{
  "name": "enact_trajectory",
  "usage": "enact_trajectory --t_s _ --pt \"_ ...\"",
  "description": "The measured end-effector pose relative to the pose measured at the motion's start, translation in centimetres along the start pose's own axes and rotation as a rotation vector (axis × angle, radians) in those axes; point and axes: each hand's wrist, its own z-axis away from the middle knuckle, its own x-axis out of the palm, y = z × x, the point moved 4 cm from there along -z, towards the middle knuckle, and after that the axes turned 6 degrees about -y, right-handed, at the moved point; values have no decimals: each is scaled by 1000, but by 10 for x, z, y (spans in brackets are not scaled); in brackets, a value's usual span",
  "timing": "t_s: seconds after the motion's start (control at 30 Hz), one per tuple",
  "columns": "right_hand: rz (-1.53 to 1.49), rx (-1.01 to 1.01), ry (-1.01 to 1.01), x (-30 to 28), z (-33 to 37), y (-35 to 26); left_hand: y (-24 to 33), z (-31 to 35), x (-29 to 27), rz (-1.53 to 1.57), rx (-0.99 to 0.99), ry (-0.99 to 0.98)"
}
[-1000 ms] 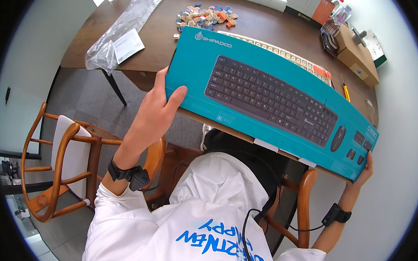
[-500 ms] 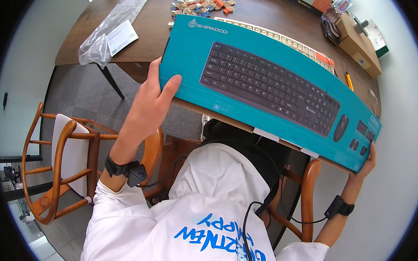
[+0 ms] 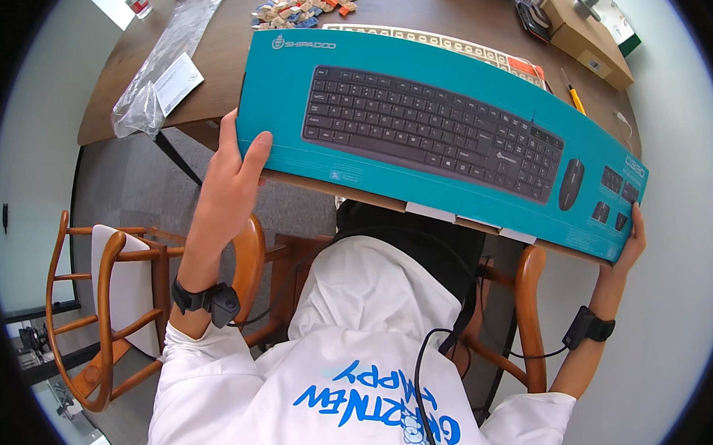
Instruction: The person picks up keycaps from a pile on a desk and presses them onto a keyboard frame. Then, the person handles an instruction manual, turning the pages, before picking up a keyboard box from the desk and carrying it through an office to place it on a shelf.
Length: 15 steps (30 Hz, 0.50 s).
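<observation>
Box [image 3: 440, 139] tilted, at near edge of counter [image 3: 222, 53]; contact unclear. Left hand [image 3: 229, 184] pinches left end, right hand [image 3: 628, 246] clasps right. Likely light, stiff, slick card; best held both ends.

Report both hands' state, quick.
Left hand: holding the left end of the teal keyboard-and-mouse box, thumb on its printed face.
Right hand: holding the same box's right end.

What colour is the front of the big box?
The big box is bluish green on its front; the head view shows it best.
</observation>
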Motion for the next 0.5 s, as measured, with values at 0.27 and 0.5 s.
enact_trajectory --t_s 0.27,0.5 --pt "20 -8 48 -8 -1 4 -3 -2 6 -24 -5 -41" --pt "18 12 57 -9 -1 4 -2 -3 9 5 -22 -76"
